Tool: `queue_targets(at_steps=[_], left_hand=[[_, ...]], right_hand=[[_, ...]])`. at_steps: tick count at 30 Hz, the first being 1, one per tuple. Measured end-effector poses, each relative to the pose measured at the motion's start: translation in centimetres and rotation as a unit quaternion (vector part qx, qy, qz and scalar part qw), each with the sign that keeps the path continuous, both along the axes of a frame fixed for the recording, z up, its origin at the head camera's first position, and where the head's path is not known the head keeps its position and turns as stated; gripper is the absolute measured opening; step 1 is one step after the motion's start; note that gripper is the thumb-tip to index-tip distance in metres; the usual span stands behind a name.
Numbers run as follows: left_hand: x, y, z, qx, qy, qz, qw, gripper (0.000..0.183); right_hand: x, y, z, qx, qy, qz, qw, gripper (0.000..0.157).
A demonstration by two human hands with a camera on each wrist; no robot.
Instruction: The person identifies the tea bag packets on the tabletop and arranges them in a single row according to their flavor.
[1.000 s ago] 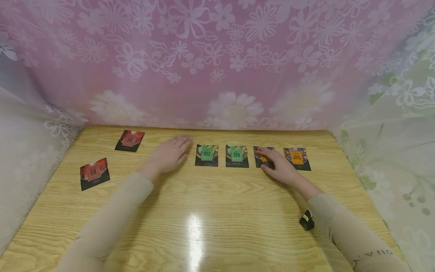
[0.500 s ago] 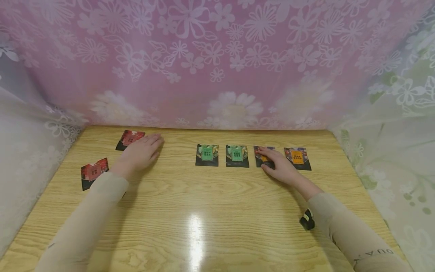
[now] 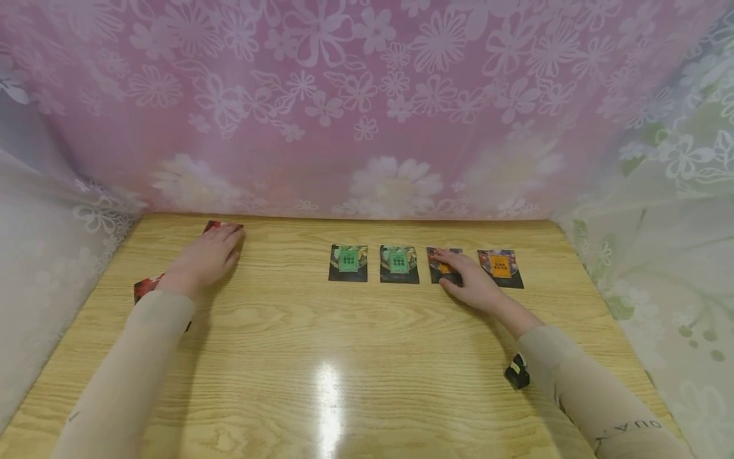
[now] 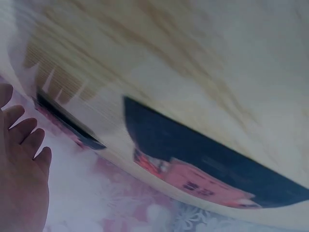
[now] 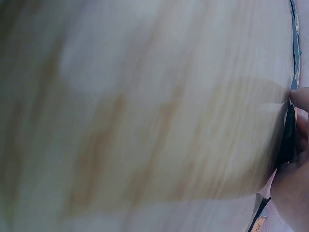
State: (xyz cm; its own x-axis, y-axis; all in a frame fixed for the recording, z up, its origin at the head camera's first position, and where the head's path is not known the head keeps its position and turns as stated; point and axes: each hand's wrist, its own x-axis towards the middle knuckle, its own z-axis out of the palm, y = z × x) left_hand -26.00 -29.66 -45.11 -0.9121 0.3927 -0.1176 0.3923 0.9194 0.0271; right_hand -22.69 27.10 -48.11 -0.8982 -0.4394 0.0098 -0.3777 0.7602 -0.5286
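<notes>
My left hand (image 3: 201,261) reaches over the far red tea sachet (image 3: 222,225) at the table's back left, its fingers extended and covering most of it. The left wrist view shows that hand with straight, slightly spread fingers beside the far sachet (image 4: 67,121). A second red sachet (image 3: 148,284) lies nearer, partly hidden by my left wrist and sleeve. On the right, my right hand (image 3: 474,280) rests its fingers and thumb on an orange-labelled sachet (image 3: 433,268), hiding part of it. Another orange sachet (image 3: 501,266) lies just right of that hand.
Two green-labelled sachets (image 3: 348,262) lie side by side at mid-table, in line with the orange ones. A small black object (image 3: 517,373) sits by my right sleeve. Flowered cloth (image 3: 367,127) hangs behind the wooden table (image 3: 275,357) and at both sides.
My left hand has moved left, from beside the green sachets to over the far red sachet. The right hand stays on its orange sachet.
</notes>
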Motion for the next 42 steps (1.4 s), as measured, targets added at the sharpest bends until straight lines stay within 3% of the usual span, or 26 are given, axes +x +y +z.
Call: queue_targets(at_steps=[8, 18, 31, 42], left_hand=[[-0.3, -2.1, 0.0, -0.015, -0.017, 0.030, 0.9993, 0.061], [-0.2, -2.6, -0.5, -0.033, -0.028, 0.038, 0.9983, 0.063], [0.3, -1.1, -0.2, 0.002, -0.037, 0.042, 0.9984, 0.065], [0.7, 0.7, -0.9, 0.027, -0.025, 0.029, 0.9989, 0.067]], right_hand=[[0.0, -0.2, -0.2, -0.001, -0.003, 0.001, 1.000, 0.059], [0.0, -0.4, -0.2, -0.001, -0.001, 0.001, 1.000, 0.059], [0.1, -0.2, 0.1, 0.002, 0.000, 0.001, 1.000, 0.059], [0.1, -0.1, 0.1, 0.001, 0.001, 0.000, 1.000, 0.059]])
